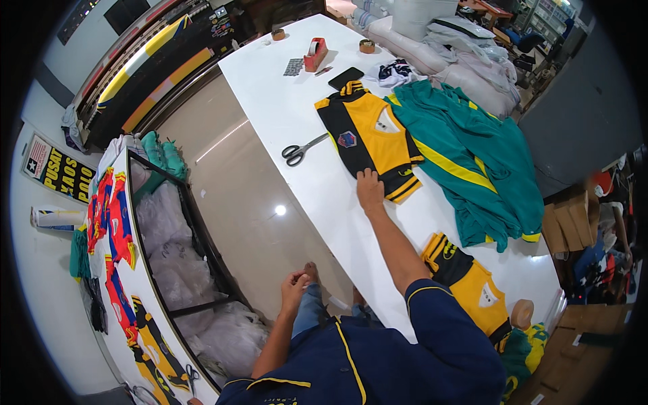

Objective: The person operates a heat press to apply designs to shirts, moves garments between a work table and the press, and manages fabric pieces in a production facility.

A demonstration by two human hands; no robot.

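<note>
Fabric lay under my right hand (369,191) in the head view: a yellow-and-black shirt (371,138), folded flat on the white table (270,94), its collar turned toward the right. My fingers were close together on its near edge, but I could not tell whether they pinched the cloth or merely rested on it. My left hand (293,291) was off the table, above my jeans (307,312), its fingers curled in toward the thumb; whether they closed on anything small, I could not tell.

Just right of the shirt spread a rumpled teal garment (466,162) with yellow stripes. Scissors (295,155) lay on the shirt's left side, their points toward it. Just beyond its far end were a dark phone (346,78) and, further up the table, a red tape dispenser (315,55) and a brown tape roll (366,46). Nearer my right sleeve (449,331) lay a second yellow-and-black shirt (476,287), also folded, with a tan roll (522,314) just beside it.
</note>
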